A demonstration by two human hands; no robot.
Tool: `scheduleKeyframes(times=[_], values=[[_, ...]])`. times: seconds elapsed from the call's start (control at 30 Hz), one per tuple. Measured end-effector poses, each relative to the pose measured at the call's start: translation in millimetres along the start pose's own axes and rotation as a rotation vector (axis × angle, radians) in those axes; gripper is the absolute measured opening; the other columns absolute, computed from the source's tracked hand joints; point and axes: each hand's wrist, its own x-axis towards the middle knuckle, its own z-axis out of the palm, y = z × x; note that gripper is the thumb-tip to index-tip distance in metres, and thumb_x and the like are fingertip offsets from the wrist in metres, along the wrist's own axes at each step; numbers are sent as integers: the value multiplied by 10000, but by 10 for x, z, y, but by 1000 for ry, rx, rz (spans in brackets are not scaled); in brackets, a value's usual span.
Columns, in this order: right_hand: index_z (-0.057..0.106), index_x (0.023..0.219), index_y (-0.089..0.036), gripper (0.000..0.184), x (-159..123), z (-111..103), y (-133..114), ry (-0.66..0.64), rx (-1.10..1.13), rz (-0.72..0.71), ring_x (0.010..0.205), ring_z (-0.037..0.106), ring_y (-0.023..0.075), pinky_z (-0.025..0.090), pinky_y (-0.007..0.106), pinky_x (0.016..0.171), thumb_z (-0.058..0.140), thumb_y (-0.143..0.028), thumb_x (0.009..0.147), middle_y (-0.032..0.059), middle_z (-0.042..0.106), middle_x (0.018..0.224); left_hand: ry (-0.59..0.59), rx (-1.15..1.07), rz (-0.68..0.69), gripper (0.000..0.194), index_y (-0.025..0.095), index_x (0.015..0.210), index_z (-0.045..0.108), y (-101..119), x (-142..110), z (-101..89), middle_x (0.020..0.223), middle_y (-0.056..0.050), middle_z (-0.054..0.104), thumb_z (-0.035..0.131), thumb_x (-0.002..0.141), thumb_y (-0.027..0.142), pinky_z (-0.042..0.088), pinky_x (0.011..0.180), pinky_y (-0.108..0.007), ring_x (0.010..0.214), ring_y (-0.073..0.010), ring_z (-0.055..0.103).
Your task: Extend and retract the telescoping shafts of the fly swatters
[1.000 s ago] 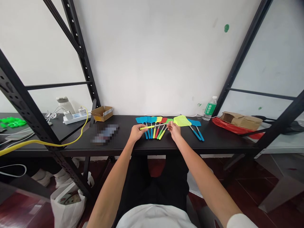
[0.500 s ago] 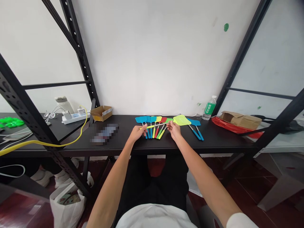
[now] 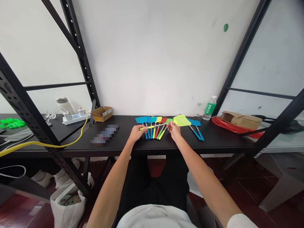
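A yellow-green fly swatter [image 3: 182, 120] is held crosswise above the table between both hands, its mesh head toward the right. My left hand [image 3: 136, 133] is closed on the end of its yellow handle. My right hand [image 3: 174, 130] pinches the metal shaft close to the head. Behind and below it, several fly swatters lie side by side with handles toward me: blue ones [image 3: 142, 120], a yellow one [image 3: 158, 119], a red one [image 3: 163, 120] and a green one [image 3: 168, 120]. Two blue fly swatters [image 3: 195, 123] lie to the right, partly covered by the held head.
The black table [image 3: 123, 144] stands against a white wall. On it are a small cardboard box [image 3: 101, 114], a blurred flat object [image 3: 105, 134] and a water bottle [image 3: 210, 108]. A yellow cable [image 3: 71, 144] hangs at left. Brown paper packaging [image 3: 239, 119] lies on red plastic at right.
The fingers of my left hand have shifted slightly on the handle end. The fly swatter stays in both hands in nearly the same place.
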Motion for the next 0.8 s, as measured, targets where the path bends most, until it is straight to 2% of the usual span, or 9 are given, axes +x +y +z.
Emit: scheduleKeyframes(times=[0.27, 0.53, 0.67, 0.8], values=[[658, 720, -198, 258, 10, -7, 12, 12, -3, -4, 537, 636, 108, 484, 211, 493, 766, -409, 822, 15, 702, 627, 44, -64, -6, 332, 158, 789, 732, -54, 18, 25, 702, -52, 688, 689, 777, 487, 391, 588, -277, 612, -165, 550], [661, 732, -197, 249, 20, -24, 23, 14, -5, -10, 563, 648, 117, 490, 217, 513, 766, -406, 819, 23, 707, 642, 58, -138, -25, 336, 157, 832, 726, -100, 30, 35, 781, -64, 702, 756, 713, 470, 431, 596, -281, 660, -178, 595], [668, 728, -191, 258, 12, -29, 11, 27, 29, -5, 565, 642, 109, 490, 208, 524, 772, -412, 810, 17, 695, 630, -26, -126, -43, 416, 162, 911, 731, -40, 0, 19, 756, -58, 705, 686, 790, 558, 404, 538, -264, 562, -140, 535], [663, 732, -199, 266, 1, -29, -2, 23, 27, -14, 567, 645, 121, 498, 219, 526, 768, -431, 809, 14, 690, 626, -41, -107, -87, 552, 149, 753, 718, -6, -9, 29, 622, -68, 674, 529, 875, 653, 406, 527, -262, 495, -126, 497]])
